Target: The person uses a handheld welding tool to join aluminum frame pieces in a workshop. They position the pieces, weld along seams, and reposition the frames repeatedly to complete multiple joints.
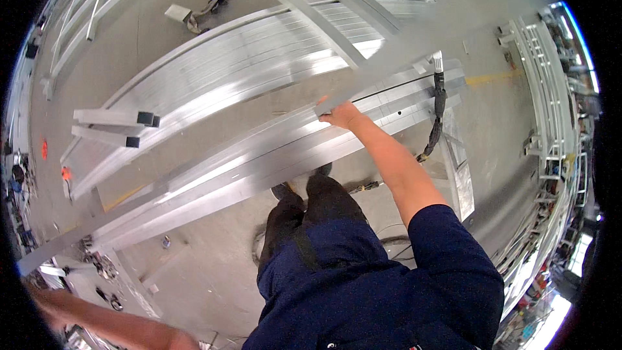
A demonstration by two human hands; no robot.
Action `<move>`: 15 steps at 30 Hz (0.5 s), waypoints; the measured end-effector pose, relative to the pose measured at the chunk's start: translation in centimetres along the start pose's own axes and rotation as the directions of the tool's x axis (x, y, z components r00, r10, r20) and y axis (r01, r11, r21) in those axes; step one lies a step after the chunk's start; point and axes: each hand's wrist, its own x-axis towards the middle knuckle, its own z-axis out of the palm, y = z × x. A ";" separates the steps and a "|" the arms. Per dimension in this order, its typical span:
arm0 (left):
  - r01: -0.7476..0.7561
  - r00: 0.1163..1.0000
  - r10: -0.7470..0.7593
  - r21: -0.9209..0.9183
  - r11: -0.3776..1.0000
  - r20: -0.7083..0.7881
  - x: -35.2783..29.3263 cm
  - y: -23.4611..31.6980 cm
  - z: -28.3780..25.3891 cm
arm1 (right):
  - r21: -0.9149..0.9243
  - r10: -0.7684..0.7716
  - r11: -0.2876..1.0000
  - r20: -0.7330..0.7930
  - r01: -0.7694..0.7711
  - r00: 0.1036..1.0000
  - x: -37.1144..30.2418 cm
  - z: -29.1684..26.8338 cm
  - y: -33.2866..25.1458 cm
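Note:
My right hand [341,115] is closed on the near end of a long grey metal bar [402,58], its fingers curled around the edge. The bar runs up to the far right, wide and blurred. Beneath that hand lie long silver metal profiles [259,165] on a low stand, stretching across in front of me. At the lower left rim, my left hand [53,304] is smeared and partly cut off, so its fingers cannot be made out. It is nearest to the left end of a long flat bar [78,233].
Beyond the profiles is a wide ribbed metal panel [227,58], with square tubes [311,19] across it and black-capped tubes [107,116] at its left. A black-sleeved cable [438,107] hangs at the right. Metal racks [551,91] line the right side. Small parts [107,269] lie lower left.

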 end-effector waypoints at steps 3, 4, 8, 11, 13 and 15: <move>-0.115 0.947 0.118 -0.027 0.993 0.299 -12.5 3.3 6.8 | 0.086 0.023 0.996 -0.002 -0.023 1.000 -0.1 -2.8 -2.7; -0.105 0.857 0.171 -0.161 0.981 0.486 -17.3 6.0 11.6 | 0.095 0.052 0.994 0.021 -0.054 0.998 -0.9 -4.1 -2.5; 0.259 0.452 0.474 -0.620 0.741 0.756 -30.3 24.6 25.9 | 0.084 -0.069 0.993 -0.096 0.077 0.993 0.5 -0.9 0.8; 0.471 0.374 0.466 -0.597 0.649 0.802 -35.6 25.5 30.4 | 0.159 -0.064 0.983 -0.167 0.091 0.984 1.7 0.4 -2.0; 0.659 0.468 0.244 -0.519 0.544 0.849 -39.1 24.3 31.0 | 0.263 -0.065 0.960 -0.142 0.101 0.988 1.1 -0.8 -3.0; 0.686 0.481 0.242 -0.534 0.494 0.842 -39.3 27.0 31.5 | 0.376 -0.066 0.919 -0.157 0.121 0.985 -0.5 -1.5 -1.0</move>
